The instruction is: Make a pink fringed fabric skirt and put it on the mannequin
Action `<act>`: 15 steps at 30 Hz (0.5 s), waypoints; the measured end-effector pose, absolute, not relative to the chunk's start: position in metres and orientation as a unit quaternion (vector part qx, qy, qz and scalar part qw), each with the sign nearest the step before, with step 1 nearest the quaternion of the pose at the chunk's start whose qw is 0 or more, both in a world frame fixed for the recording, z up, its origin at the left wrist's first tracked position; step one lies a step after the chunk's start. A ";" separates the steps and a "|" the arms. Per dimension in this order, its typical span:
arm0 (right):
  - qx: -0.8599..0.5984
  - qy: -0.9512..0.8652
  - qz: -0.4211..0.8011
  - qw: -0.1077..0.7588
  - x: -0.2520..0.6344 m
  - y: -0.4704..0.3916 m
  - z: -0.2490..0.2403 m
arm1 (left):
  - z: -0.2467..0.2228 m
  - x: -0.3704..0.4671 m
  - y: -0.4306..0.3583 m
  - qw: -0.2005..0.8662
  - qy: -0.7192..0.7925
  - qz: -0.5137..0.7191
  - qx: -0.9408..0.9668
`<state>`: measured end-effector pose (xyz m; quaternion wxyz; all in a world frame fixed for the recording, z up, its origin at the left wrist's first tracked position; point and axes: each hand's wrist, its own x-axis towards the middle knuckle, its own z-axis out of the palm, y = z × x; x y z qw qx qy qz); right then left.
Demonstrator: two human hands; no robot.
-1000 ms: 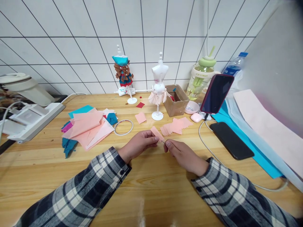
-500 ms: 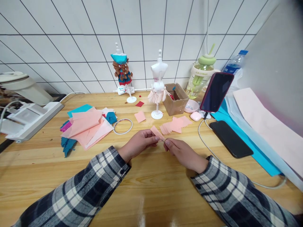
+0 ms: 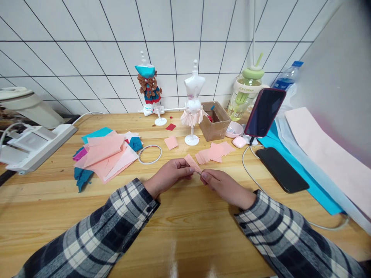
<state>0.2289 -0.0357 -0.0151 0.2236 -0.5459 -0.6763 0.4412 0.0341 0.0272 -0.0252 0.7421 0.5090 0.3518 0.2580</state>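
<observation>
Between my fingertips is a small pink paper piece [image 3: 192,162], tilted above the wooden table. My left hand [image 3: 171,173] pinches its lower left side between thumb and fingers. My right hand [image 3: 222,183] is closed in a pinch at its lower right corner, where a thin dark tip shows between the hands; what it belongs to is hidden. Just beyond lie several pink paper squares with zigzag edges [image 3: 216,151], overlapping in a fan. Behind them a white mini mannequin [image 3: 194,87] stands on a round base, with a pink pleated paper skirt [image 3: 191,117] at its hips.
A second mannequin in a blue and brown outfit [image 3: 149,85] stands by the tiled wall. A cardboard box [image 3: 216,131], a propped phone [image 3: 265,112] and a flat phone [image 3: 282,170] are rightward. Coloured paper sheets [image 3: 107,150] and a white ring [image 3: 150,162] lie left.
Almost nothing differs. Both hands keep the same pinch on the pink paper, and the whole view has shifted very slightly.
</observation>
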 end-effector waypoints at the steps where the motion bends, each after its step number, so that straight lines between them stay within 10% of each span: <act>1: -0.545 -0.677 0.442 0.223 0.229 -0.035 -0.015 | -0.025 0.034 0.027 0.744 0.352 0.258 0.507; 15: -0.535 -0.680 0.451 0.219 0.230 -0.034 -0.014 | -0.023 0.035 0.027 0.745 0.351 0.253 0.508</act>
